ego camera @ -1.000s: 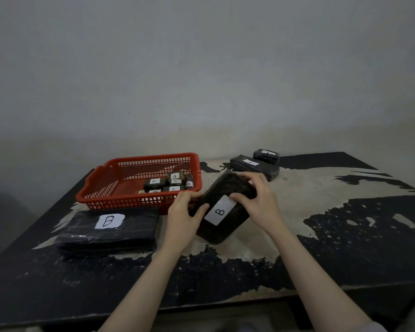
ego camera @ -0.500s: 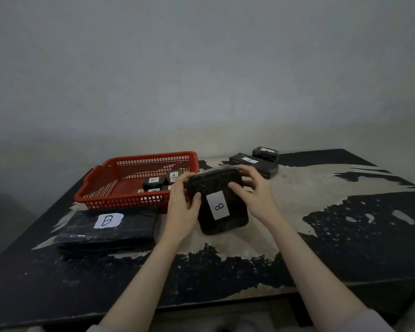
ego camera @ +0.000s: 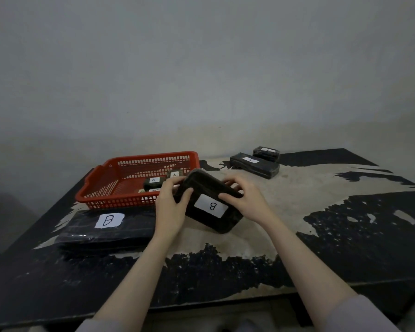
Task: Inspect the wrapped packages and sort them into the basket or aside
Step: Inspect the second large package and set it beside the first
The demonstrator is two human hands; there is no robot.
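Black film-wrapped package labelled B [ego camera: 210, 207] sits tilted in front of the red plastic mesh basket [ego camera: 120, 173], pinched by my left hand [ego camera: 171, 207] and right hand [ego camera: 243, 198]. Slick wrap could slip, and dropping it among the basket's A-labelled packs would mis-sort it.

Bare room: worn table [ego camera: 345, 212], blank wall [ego camera: 201, 68]

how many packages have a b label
2: one held in both hands, one flat on the table in front of the basket. Labels on other packages may be hidden.
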